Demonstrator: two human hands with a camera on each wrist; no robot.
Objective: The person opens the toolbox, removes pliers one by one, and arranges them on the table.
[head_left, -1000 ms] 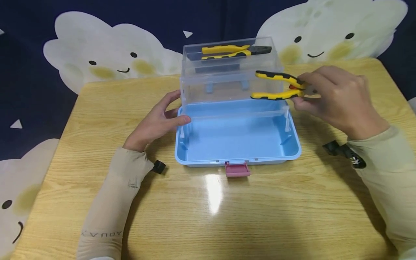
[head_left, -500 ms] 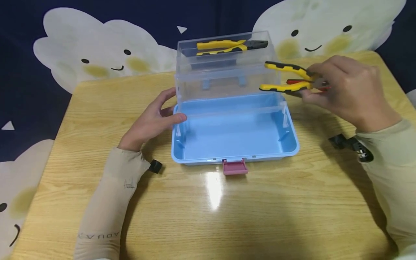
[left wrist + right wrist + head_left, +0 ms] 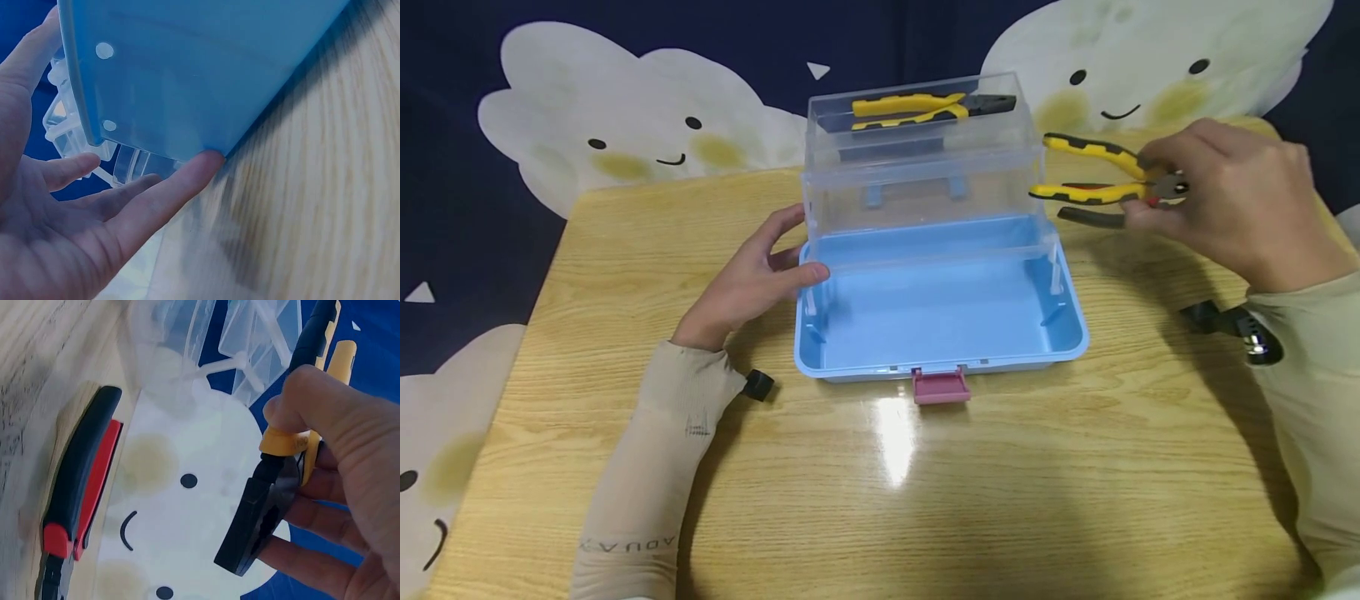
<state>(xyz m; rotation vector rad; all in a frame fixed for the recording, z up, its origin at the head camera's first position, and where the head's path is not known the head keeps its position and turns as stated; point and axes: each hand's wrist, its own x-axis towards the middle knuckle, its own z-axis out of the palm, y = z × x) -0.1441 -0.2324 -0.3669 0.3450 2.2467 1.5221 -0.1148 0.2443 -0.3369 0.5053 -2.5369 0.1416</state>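
In the head view my right hand (image 3: 1240,196) pinches yellow-and-black pliers (image 3: 1086,195) near their head, handles pointing left. The right wrist view shows the dark pliers head (image 3: 253,519) beside my fingers. Below them, black-and-red pliers (image 3: 81,475) lie on the table. My left hand (image 3: 748,271) rests at the left end of a blue toolbox (image 3: 940,317), thumb over its rim. Its fingers (image 3: 175,194) are extended along the outside, one fingertip touching the wall low by the table. Other yellow-and-black pliers (image 3: 917,110) lie in the upper clear tray (image 3: 917,152).
Clear trays stand raised on hinged arms (image 3: 1055,271) over the back of the toolbox. A pink latch (image 3: 942,387) hangs open at its front. The wooden table (image 3: 820,500) meets a dark cloth with cloud faces (image 3: 647,108) behind.
My right hand has moved right with the yellow-and-black pliers, away from the toolbox; more of the black-and-red pliers shows beneath. My left hand stays at the toolbox.
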